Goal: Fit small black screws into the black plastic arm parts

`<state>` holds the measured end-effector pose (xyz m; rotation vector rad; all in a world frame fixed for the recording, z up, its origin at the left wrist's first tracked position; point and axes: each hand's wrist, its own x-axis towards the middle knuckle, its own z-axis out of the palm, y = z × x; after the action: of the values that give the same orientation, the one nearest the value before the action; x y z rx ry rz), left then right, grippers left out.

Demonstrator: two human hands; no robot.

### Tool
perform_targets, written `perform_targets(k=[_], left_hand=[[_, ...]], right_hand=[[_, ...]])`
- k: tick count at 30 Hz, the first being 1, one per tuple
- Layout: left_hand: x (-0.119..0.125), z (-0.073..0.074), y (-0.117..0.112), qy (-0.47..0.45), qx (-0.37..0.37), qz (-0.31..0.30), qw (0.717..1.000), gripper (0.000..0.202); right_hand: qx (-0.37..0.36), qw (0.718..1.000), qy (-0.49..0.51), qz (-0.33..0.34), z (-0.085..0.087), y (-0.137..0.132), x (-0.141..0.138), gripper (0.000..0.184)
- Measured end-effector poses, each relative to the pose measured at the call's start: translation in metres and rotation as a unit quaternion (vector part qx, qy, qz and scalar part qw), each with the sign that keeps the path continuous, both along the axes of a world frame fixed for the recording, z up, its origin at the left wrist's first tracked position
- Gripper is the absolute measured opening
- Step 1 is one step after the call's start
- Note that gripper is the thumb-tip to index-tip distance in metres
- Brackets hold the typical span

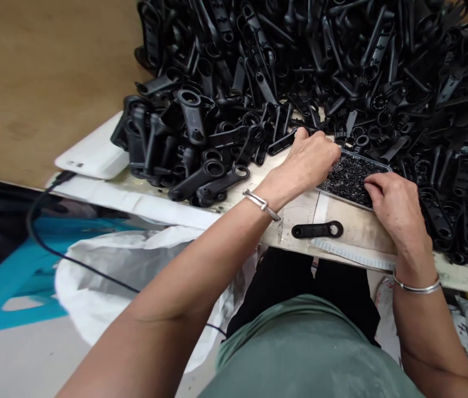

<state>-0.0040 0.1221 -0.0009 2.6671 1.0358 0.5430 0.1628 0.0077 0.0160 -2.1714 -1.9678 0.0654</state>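
My left hand (314,157) reaches to the front of the heap of black plastic parts, its fingers curled down; the fingertips and anything in them are hidden. Just beside it lies a black arm-shaped part (282,142). A shallow clear tray (352,201) holds a mass of tiny black pieces (347,176). Over the tray's right side is my right hand (397,202), thumb and forefinger pinched together at the pieces; what they grip is too small to make out. Nearer my body, a single flat black part with a ring end (317,230) rests on the table.
Black handle-like parts (192,116) are heaped across the back and both sides of the table (295,207). At the left are a white box-shaped device (93,149) and its black cable (78,260). A white plastic bag (88,276) hangs below the edge. A pale ribbed strip (353,254) lies along the front.
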Motion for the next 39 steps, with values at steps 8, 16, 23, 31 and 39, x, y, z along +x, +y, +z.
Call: perform_targets(k=[8,16,23,31,39], left_hand=[[0.006,0.0,-0.005,0.045,-0.042,-0.001,0.998,0.031],[-0.001,-0.001,-0.011,-0.001,-0.027,-0.035,0.999,0.033],[0.002,0.0,-0.015,0.014,0.035,-0.035,0.999,0.031],[-0.013,0.012,-0.009,-0.281,-0.237,0.007,0.93,0.016],[-0.02,0.007,-0.066,-0.548,-0.485,0.014,0.682,0.017]], right_hand=[[-0.06,0.992,-0.11,-0.018,-0.003,0.005,-0.006,0.024],[-0.072,0.988,-0.133,-0.022,0.003,0.005,-0.009,0.03],[-0.094,0.986,-0.129,-0.036,0.005,0.006,-0.011,0.026],[0.061,0.975,0.206,-0.05,0.004,-0.001,-0.004,0.017],[0.072,0.787,0.612,-0.026,-0.005,-0.021,-0.026,0.018]])
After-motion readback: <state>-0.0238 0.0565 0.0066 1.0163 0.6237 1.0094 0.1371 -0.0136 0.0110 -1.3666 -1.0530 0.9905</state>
